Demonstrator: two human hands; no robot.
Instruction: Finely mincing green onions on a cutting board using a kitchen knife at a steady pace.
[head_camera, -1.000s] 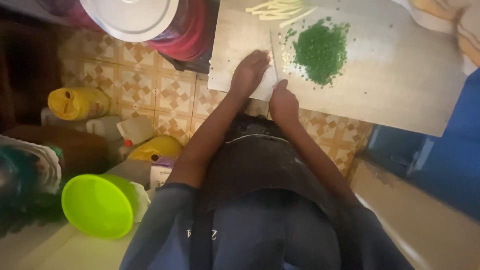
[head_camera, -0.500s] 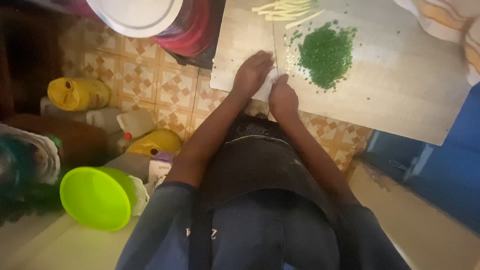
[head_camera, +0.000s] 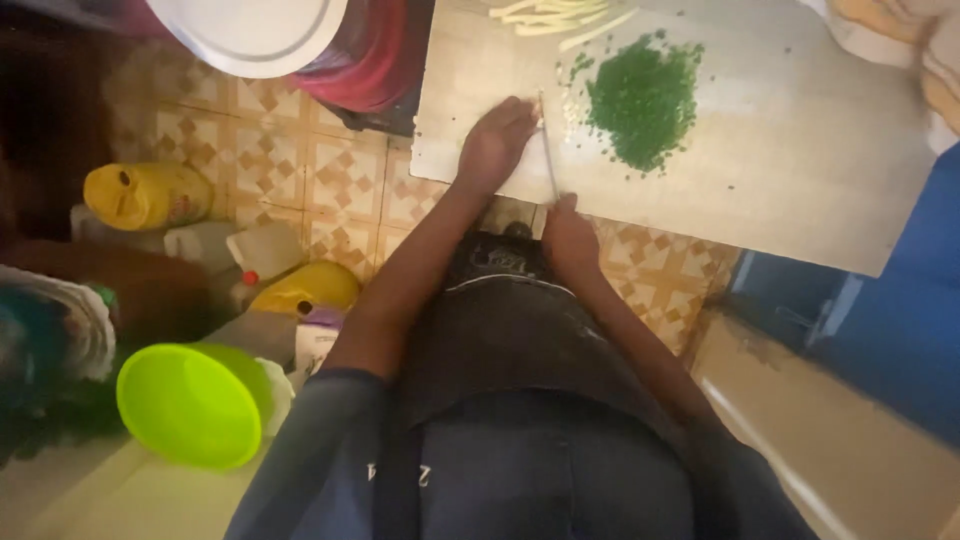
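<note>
Right hand (head_camera: 568, 238) is clenched around the handle of a knife (head_camera: 548, 160), at the near edge of a large pale cutting board (head_camera: 780, 190). Thin blade of the knife runs away from this hand across the board, and its far end comes just beside the fingers of the left hand (head_camera: 493, 147). Left hand lies on the board with the fingers bent downward; it seems to press on something small next to the blade, but what is under it I cannot tell, and I also cannot tell if it grasps anything.

On the board, to the right of the blade, there is a heap of finely chopped green herbs (head_camera: 642, 98), with small green bits scattered around it. At the far edge of the board lie several pale, thin stalks (head_camera: 555, 16).

The board rests on a floor of patterned tiles (head_camera: 330, 180). Beyond its left corner stands a dark red basin (head_camera: 375, 55), and a white round lid or plate (head_camera: 250, 32) partly covers it; what is inside I cannot see. At the left side of the floor a yellow jug (head_camera: 150, 195) lies on its side, a second yellow container (head_camera: 305, 287) stands nearer to the person, and a pale plastic bottle (head_camera: 262, 250) is between them. Closer to the camera there is a bright green bowl (head_camera: 190, 403), tilted, with its inside showing empty.
</note>
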